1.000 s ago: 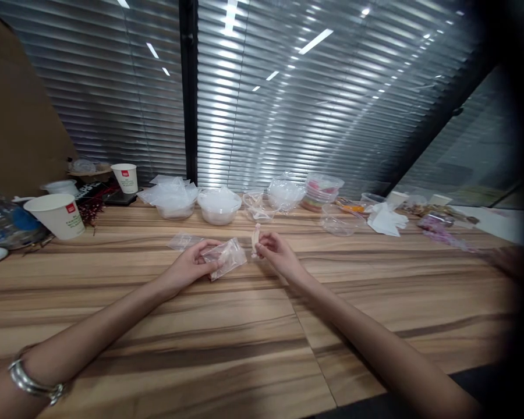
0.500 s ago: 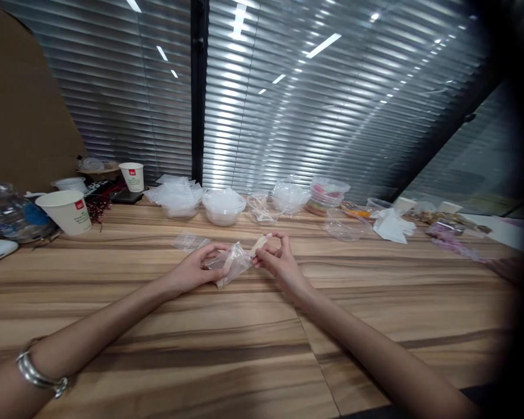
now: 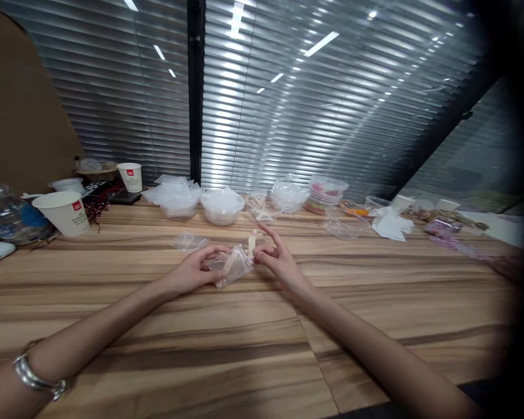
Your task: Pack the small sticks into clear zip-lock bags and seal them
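Note:
My left hand (image 3: pixel 192 270) is closed on a small clear plastic bag (image 3: pixel 233 266) lying on the wooden table (image 3: pixel 244 337), with a pale piece showing through it. My right hand (image 3: pixel 278 261) is right beside the bag's open end. Its thumb and fingers pinch a small pale stick-shaped piece (image 3: pixel 251 242) that stands nearly upright, while the index finger sticks out. A second empty clear bag (image 3: pixel 188 241) lies flat just behind my left hand.
Along the back edge stand clear plastic bowls (image 3: pixel 222 207), a heap of plastic bags (image 3: pixel 173 194), stacked containers with coloured contents (image 3: pixel 325 192), white tissue (image 3: pixel 389 223), paper cups (image 3: pixel 63 213) and a water bottle (image 3: pixel 9 219) at the left. Window blinds rise behind.
A pale piece now shows inside the bag that was not there a second ago. The piece in my right hand tipped toward the bag's mouth, then stood up again. My left hand barely moved.

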Motion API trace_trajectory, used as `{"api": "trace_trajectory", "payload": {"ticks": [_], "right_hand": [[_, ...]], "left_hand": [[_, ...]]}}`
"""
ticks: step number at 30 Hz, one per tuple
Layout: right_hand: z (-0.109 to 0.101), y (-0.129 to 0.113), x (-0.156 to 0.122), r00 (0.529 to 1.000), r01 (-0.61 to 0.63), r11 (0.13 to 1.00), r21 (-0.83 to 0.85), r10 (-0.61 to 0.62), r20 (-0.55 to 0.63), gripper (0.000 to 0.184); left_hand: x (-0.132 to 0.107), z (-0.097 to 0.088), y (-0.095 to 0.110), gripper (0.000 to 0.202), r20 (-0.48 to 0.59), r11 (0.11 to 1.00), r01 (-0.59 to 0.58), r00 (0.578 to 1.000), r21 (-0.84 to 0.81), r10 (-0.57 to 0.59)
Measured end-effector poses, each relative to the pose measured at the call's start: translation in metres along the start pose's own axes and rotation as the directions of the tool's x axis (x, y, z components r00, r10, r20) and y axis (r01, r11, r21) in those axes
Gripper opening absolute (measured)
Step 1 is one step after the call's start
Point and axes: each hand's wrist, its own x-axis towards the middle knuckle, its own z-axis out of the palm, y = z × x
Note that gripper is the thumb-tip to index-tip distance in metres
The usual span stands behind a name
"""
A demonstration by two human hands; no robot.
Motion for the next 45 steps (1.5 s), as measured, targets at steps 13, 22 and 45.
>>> {"api": "trace_trajectory", "payload": {"ticks": [13,22,45], "right_hand": [[-0.007,0.012,0.005,0.994,-0.006,1.0,0.011,0.007,-0.106,0.047],[-0.004,0.013,0.006,0.999,0.011,1.0,-0.014,-0.012,-0.044,0.029],[-0.006,0.013,-0.002,0.963,-0.259,0.907,0.331,0.269,0.014,0.017]], "left_hand": [[0.0,-0.001,-0.001,0.042,-0.015,1.0,-0.028,0.999,0.007,0.028],[0.001,-0.001,-0.001,0.04,-0.025,0.998,-0.032,0.999,0.056,0.033],[0.002,0.001,-0.001,0.054,-0.055,0.989,0.045,0.997,-0.141,-0.053]]}}
